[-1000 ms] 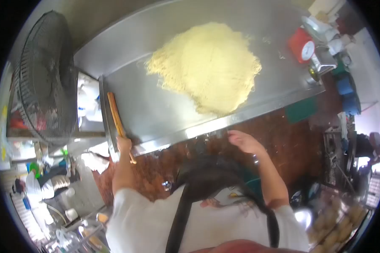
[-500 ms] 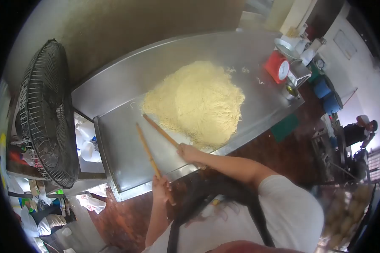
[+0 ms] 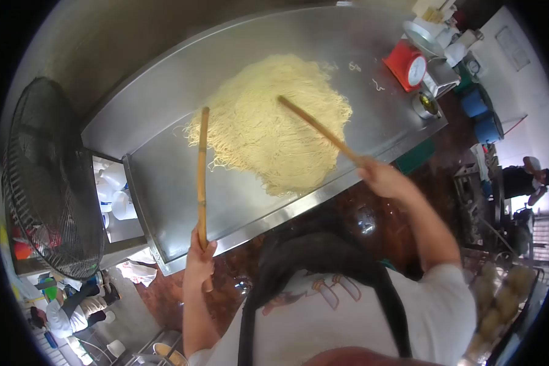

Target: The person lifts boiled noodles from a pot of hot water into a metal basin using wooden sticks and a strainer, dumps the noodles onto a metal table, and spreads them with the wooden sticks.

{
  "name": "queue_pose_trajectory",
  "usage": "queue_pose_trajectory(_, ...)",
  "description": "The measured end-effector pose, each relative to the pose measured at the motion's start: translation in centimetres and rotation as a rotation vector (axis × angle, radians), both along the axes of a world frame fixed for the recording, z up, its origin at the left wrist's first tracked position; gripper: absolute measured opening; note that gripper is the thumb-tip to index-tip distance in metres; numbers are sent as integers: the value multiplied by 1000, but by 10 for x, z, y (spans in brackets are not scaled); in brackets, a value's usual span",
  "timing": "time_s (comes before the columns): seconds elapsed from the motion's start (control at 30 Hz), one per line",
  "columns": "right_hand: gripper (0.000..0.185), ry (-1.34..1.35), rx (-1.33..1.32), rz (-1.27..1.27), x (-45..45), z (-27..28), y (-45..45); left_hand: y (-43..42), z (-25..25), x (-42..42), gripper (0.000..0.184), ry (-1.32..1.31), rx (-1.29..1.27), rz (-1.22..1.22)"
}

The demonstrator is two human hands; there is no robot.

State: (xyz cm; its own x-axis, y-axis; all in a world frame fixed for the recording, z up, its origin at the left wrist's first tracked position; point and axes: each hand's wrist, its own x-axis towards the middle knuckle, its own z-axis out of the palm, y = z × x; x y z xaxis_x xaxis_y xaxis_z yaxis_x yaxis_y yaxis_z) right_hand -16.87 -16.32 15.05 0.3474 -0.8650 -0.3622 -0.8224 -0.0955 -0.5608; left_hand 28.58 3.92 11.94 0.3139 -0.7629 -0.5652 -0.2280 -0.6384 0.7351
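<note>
A broad heap of pale yellow noodles (image 3: 274, 131) lies on the stainless steel table (image 3: 177, 195). My left hand (image 3: 199, 259) is closed around a wooden stick (image 3: 202, 171), which points away from me; its far end is by the left edge of the noodles. In my right hand (image 3: 381, 178), at the table's front edge, is a second wooden stick (image 3: 320, 128). This one slants up and left across the heap, its tip over the middle. Whether that tip touches the noodles I cannot tell.
A large black fan (image 3: 55, 177) stands to the left of the table. At the right end are a red scale (image 3: 404, 66) and a metal pot (image 3: 424, 105). Blue buckets (image 3: 487, 127) stand beyond. One person (image 3: 524, 180) is far right, another person (image 3: 67, 314) lower left.
Both hands have moved apart, the right one to the right and upward. Each stick's tip has gone farther out, the right one over the noodles. The heap looks flatter and looser.
</note>
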Motion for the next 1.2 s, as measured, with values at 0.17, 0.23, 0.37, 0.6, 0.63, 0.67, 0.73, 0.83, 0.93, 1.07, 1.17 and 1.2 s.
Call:
queue_pose_trajectory(0.17,33,-7,113,-21,-74,-45,-47,-82,12,-61,69,-563,24,-550)
queue_pose_trajectory(0.23,33,-188,175,-119,-48,-89,-83,-144,-28,-105,67,-645,6,-630)
queue_pose_trajectory(0.37,19,-1067,623,-386,-13,-137,-156,-294,-57,-222,58,-627,9,-622)
queue_pose_trajectory(0.6,8,-1351,267,-377,-202,-132,-300,-483,-2,-467,42,-622,-16,-914)
queue_pose_trajectory(0.63,11,-1391,328,-456,-237,-139,-328,-499,9,-505,39,-506,36,-892)
queue_pose_trajectory(0.67,17,-1362,610,-621,-270,-133,-352,-509,16,-531,38,-393,82,-867)
queue_pose_trajectory(0.73,23,-896,503,-546,-322,-115,-361,-512,3,-553,37,-449,43,-995)
queue_pose_trajectory(0.83,22,-171,90,-37,-401,-184,-355,-478,-11,-530,37,-529,117,-1107)
queue_pose_trajectory(0.93,26,236,-119,209,-465,-204,-315,-402,59,-472,48,-514,373,-970)
queue_pose_trajectory(1.07,23,258,23,249,-525,14,-286,-280,154,-361,62,-628,308,-603)
queue_pose_trajectory(1.17,38,211,74,362,-489,39,-287,-232,168,-346,60,-807,536,-383)
queue_pose_trajectory(1.2,43,60,5,515,-470,12,-287,-222,156,-345,58,-840,566,-407)
